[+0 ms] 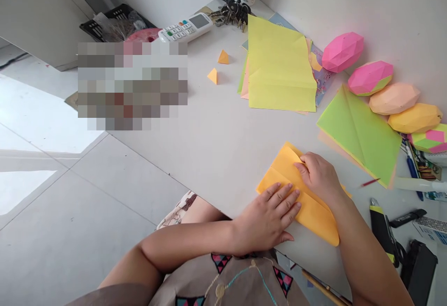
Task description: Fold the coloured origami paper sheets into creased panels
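Shirt (233,289) fronts the view. Beyond it, orange paper (310,208) lies partly folded on the table (209,143), close to its near edge. The left hand (267,217) presses it flat, fingers slightly spread; the right hand (318,175) seems to pinch its raised layer. Probably light and easily creased, it is best held by an edge, palm steadying.

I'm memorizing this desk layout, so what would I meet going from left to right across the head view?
Black basket, white keypad device, small orange triangles, left hand, right hand, black-and-yellow cutter.
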Demonstrator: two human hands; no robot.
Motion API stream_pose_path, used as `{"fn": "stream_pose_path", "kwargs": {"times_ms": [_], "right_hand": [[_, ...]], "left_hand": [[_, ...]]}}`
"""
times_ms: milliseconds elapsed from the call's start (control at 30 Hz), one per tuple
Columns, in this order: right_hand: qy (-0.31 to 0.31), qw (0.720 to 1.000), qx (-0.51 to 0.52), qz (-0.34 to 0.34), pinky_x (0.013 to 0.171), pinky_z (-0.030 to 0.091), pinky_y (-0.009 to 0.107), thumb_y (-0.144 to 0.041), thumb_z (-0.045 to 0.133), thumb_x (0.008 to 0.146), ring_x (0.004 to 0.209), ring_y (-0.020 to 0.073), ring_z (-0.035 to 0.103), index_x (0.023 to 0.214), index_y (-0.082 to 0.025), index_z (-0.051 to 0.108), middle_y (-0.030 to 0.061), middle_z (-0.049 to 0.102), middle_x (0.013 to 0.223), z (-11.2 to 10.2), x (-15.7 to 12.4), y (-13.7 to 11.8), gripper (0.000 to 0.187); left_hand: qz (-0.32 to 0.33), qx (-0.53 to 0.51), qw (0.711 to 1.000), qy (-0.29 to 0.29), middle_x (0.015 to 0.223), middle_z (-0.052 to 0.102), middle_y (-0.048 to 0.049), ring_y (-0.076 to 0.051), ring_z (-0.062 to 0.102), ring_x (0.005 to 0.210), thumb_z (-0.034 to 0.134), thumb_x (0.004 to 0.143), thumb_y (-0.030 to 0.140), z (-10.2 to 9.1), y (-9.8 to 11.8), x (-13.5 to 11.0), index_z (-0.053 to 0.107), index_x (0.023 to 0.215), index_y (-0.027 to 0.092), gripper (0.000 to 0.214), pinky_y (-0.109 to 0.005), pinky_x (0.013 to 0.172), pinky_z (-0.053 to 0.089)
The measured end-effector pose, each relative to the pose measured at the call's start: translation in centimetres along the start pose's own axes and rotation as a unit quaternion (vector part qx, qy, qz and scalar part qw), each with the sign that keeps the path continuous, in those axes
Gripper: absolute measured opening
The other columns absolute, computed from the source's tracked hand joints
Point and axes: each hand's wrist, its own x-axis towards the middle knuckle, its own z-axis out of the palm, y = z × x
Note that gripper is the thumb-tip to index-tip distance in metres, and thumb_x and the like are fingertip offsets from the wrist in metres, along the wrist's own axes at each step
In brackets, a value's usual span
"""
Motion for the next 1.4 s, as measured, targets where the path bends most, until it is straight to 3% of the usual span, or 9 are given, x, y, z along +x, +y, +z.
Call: {"fn": "stream_pose_path", "kwargs": {"times_ms": [767, 1200, 1400], "right_hand": [[-0.003, 0.999, 0.025, 0.025, 0.052, 0.033, 0.026, -0.031, 0.039, 0.093, 0.056, 0.0156, 0.045, 0.075, -0.022, 0.041, -0.0009, 0.046, 0.062, 0.2, 0.1, -0.1, 0.02], [-0.034, 0.997, 0.046, 0.058, 0.052, 0.033, 0.027, -0.033, 0.038, 0.092, 0.056, 0.0163, 0.045, 0.072, -0.023, 0.041, 0.0, 0.047, 0.06, -0.4, 0.5, -0.3, 0.022], [-0.093, 0.991, 0.051, 0.077, 0.052, 0.03, 0.025, -0.033, 0.033, 0.095, 0.054, 0.0133, 0.044, 0.068, -0.022, 0.036, -0.0017, 0.048, 0.059, -1.2, 1.4, -0.8, 0.029]], "left_hand": [[-0.076, 0.044, 0.995, -0.036, 0.157, 0.02, -0.0092, -0.037, 0.01, 0.144, 0.04, 0.074, 0.083, 1.0, 3.1, -2.1, 0.032, 0.147, 0.022, 0.095, -0.068, 0.109, 0.016], [-0.088, 0.059, 0.994, -0.034, 0.156, 0.024, -0.0085, -0.038, 0.015, 0.142, 0.046, 0.07, 0.084, 0.9, 3.5, -2.0, 0.037, 0.145, 0.024, 0.096, -0.067, 0.107, 0.024], [-0.085, 0.059, 0.994, -0.021, 0.155, 0.026, -0.0099, -0.038, 0.015, 0.142, 0.048, 0.068, 0.084, 1.1, 3.5, -1.9, 0.039, 0.143, 0.024, 0.097, -0.068, 0.106, 0.022]]}}
